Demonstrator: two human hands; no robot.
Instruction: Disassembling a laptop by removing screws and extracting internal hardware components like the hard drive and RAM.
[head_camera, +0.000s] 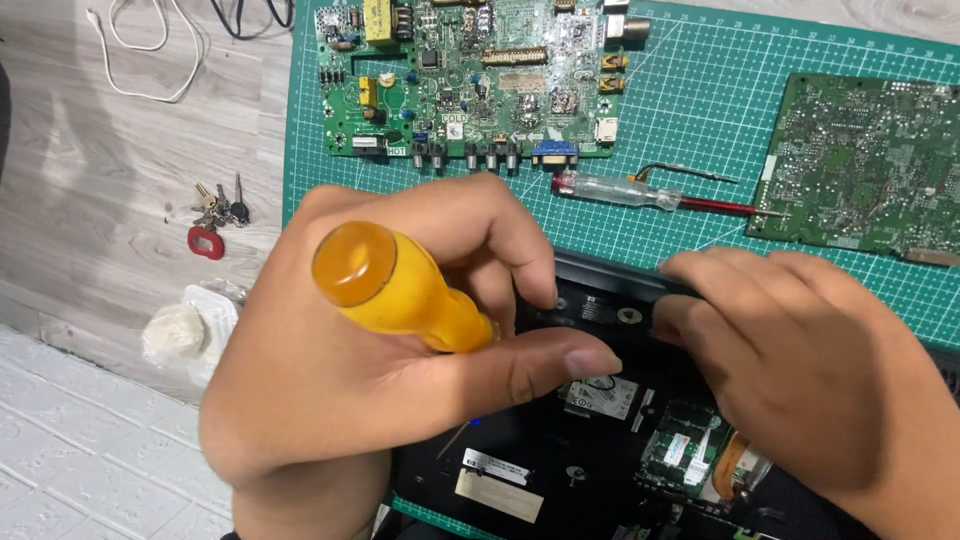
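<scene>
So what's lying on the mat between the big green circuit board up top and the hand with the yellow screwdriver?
In the head view, only a clear-handled tester screwdriver lies there, on bare cutting mat.

Your orange-yellow translucent plastic screwdriver handle (395, 288) stands tilted, its rounded butt end up and toward the left, its shaft hidden below the fingers, over the left part of the opened device. The black plastic laptop base with its cover off (600, 440) lies flat at the near edge of the green cutting mat, partly overhanging it, exposing a small green circuit card with a flat orange ribbon cable on the right and white and cream labels near the front. Its far rim runs as a dark raised strip along the mat.
</scene>
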